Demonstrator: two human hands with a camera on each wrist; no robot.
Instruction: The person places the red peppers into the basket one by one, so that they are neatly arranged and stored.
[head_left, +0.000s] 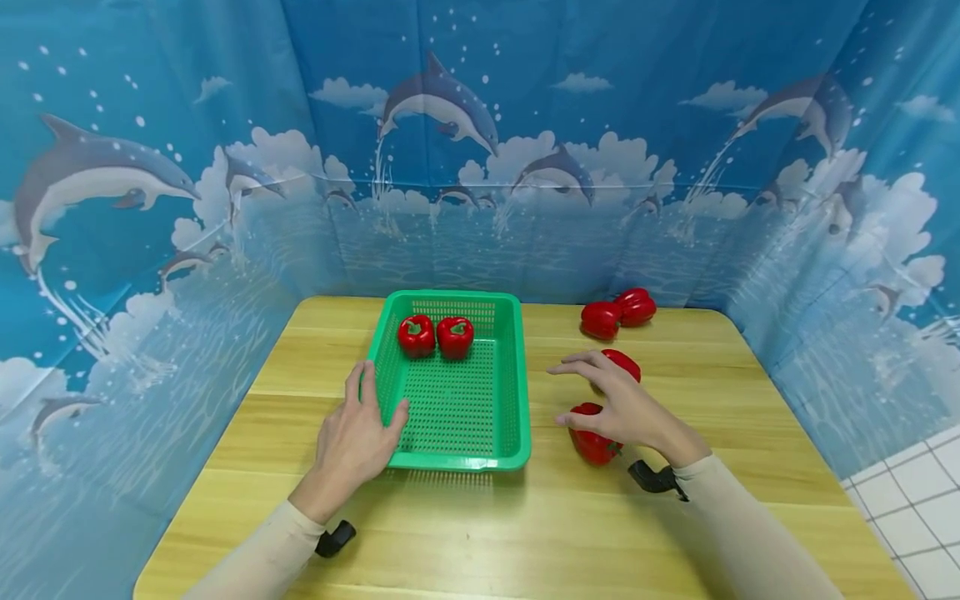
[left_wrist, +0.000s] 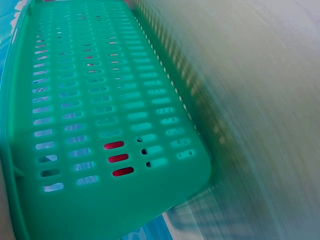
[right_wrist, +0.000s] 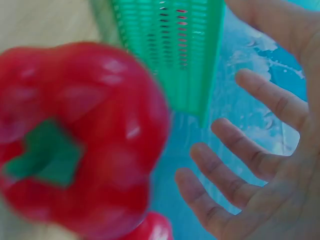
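Observation:
Two red bell peppers, one at the left [head_left: 416, 336] and one beside it [head_left: 454, 337], sit in the far left part of a green plastic basket [head_left: 521, 400]. My left hand [head_left: 358, 433] rests at the basket's left rim, its fingers fairly straight. Over the nearest loose bell pepper [head_left: 596, 446] hovers my right hand [head_left: 626, 404], fingers spread and apart from it. The right wrist view has that bell pepper [right_wrist: 95, 135] large, green stem showing, beside the spread fingers [right_wrist: 265, 95]. Another bell pepper [head_left: 624, 364] lies just beyond, partly hidden by the hand.
Two more bell peppers, one in front [head_left: 601, 320] and one behind [head_left: 636, 307], touch at the back right of the wooden table [head_left: 465, 533]. A dolphin-patterned curtain [head_left: 465, 242] hangs close behind the table and along both sides.

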